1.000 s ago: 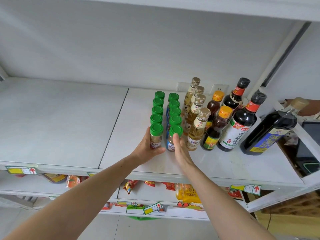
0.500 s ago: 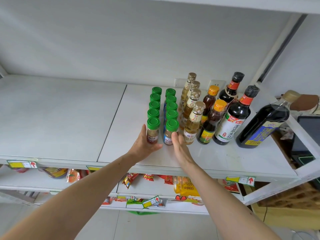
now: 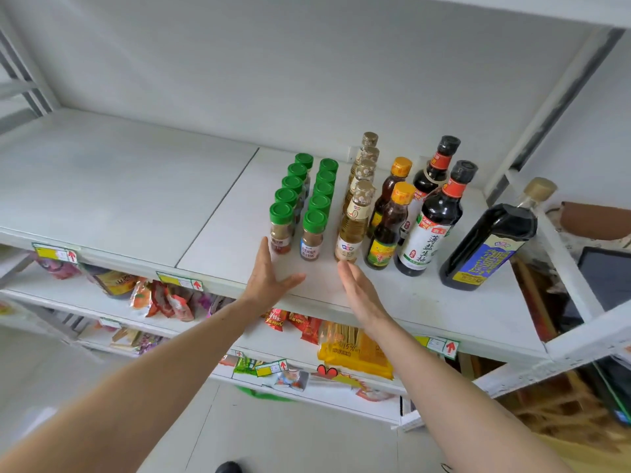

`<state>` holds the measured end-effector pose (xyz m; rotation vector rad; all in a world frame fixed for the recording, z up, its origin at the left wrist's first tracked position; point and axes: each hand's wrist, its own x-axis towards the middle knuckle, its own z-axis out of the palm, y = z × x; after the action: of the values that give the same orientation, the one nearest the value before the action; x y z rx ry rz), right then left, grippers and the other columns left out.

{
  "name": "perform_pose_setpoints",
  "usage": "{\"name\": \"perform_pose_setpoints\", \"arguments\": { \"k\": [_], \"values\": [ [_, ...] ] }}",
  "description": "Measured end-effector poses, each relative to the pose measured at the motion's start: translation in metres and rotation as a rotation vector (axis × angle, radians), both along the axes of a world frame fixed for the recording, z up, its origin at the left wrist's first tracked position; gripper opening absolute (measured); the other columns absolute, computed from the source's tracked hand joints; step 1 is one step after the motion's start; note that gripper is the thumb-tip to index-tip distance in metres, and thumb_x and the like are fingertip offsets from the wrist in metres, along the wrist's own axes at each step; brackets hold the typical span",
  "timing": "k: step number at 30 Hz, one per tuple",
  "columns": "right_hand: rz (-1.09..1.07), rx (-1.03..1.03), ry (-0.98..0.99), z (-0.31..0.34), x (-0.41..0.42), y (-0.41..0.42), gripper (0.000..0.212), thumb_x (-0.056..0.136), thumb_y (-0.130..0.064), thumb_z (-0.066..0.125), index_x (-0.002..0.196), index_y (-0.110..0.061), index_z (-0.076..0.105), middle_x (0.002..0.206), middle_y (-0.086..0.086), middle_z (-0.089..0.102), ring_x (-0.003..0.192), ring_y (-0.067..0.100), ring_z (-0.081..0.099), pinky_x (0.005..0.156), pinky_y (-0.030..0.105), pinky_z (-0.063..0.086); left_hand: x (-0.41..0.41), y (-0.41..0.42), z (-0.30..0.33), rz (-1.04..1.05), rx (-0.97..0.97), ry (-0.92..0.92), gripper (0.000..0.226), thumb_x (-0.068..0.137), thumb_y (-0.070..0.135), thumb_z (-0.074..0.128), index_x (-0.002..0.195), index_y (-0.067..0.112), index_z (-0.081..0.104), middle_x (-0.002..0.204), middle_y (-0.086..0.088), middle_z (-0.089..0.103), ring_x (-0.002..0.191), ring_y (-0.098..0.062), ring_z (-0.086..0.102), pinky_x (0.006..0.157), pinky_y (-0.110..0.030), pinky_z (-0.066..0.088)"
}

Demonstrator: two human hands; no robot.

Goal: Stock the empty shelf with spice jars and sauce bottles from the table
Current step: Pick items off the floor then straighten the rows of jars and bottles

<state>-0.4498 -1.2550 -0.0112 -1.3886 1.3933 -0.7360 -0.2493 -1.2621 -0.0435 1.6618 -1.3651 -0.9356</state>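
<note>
Two rows of green-capped spice jars (image 3: 311, 233) stand on the white shelf (image 3: 136, 192), right of its middle seam. Beside them runs a row of pale amber bottles (image 3: 353, 230), then two orange-capped bottles (image 3: 387, 233), two dark soy bottles (image 3: 432, 227) and one big dark bottle (image 3: 488, 244) leaning at the right end. My left hand (image 3: 269, 276) lies flat and open on the shelf just in front of the left front jar. My right hand (image 3: 358, 288) is open in front of the front amber bottle. Neither hand holds anything.
The shelf's left half is bare. Snack packets (image 3: 160, 298) and yellow packs (image 3: 355, 349) fill the lower shelves, with price tags (image 3: 56, 252) on the edges. A white frame post (image 3: 553, 107) rises at the right, with a dark screen (image 3: 607, 278) beyond it.
Both hands have let go of the front two spice jars and drawn back toward the shelf edge, fingers spread. The camera has shifted, so the shelf looks tilted.
</note>
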Motion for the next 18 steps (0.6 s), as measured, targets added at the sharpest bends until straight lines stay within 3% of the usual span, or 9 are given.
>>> {"name": "perform_pose_setpoints", "arguments": {
  "k": [3,6,9,11,18],
  "values": [
    [-0.055,-0.052,-0.015,-0.007,-0.018,-0.001,0.045,0.097,-0.057,0.041,0.126,-0.026,0.054,0.128,-0.004,0.057,0.125,0.019,0.052,0.109,0.038,0.039,-0.022,0.017,0.002,0.075,-0.157,-0.056,0.098,0.076,0.028,0.081,0.149,0.008,0.018,0.147,-0.004,0.029,0.134,-0.013,0.03,0.114,-0.03,0.025],
    [-0.169,-0.111,-0.017,-0.01,-0.037,-0.002,0.034,0.094,-0.039,0.06,0.119,-0.015,0.062,0.117,-0.001,0.066,0.109,0.013,0.061,0.092,0.02,0.048,-0.047,0.027,0.001,0.101,-0.253,-0.101,0.08,0.076,0.024,0.081,0.138,0.005,0.033,0.13,-0.004,0.035,0.122,-0.019,0.038,0.11,-0.036,0.034],
    [-0.267,-0.206,0.099,-0.012,-0.051,-0.005,0.026,0.089,-0.023,0.07,0.111,-0.011,0.065,0.103,-0.001,0.069,0.094,0.01,0.063,0.078,0.013,0.048,-0.072,0.027,0.001,0.077,-0.267,-0.076,0.072,0.079,0.024,0.078,0.136,0.006,0.037,0.125,-0.002,0.038,0.118,-0.015,0.04,0.104,-0.027,0.034],
    [-0.34,-0.227,0.144,-0.017,-0.057,-0.009,0.031,0.084,-0.019,0.075,0.111,-0.01,0.063,0.106,0.003,0.068,0.094,0.012,0.063,0.075,0.014,0.046,-0.087,0.023,0.002,0.052,-0.272,-0.073,0.069,0.081,0.024,0.077,0.136,0.006,0.038,0.128,-0.006,0.043,0.119,-0.015,0.042,0.101,-0.021,0.032],
    [-0.479,-0.222,0.163,-0.026,-0.049,-0.022,0.059,0.078,-0.023,0.081,0.127,-0.01,0.053,0.112,0.007,0.065,0.097,0.019,0.064,0.079,0.024,0.046,-0.118,0.003,0.001,-0.003,-0.263,-0.063,0.065,0.083,0.017,0.074,0.138,0.008,0.039,0.136,-0.003,0.045,0.119,-0.013,0.042,0.101,-0.022,0.034]
  ]
}}
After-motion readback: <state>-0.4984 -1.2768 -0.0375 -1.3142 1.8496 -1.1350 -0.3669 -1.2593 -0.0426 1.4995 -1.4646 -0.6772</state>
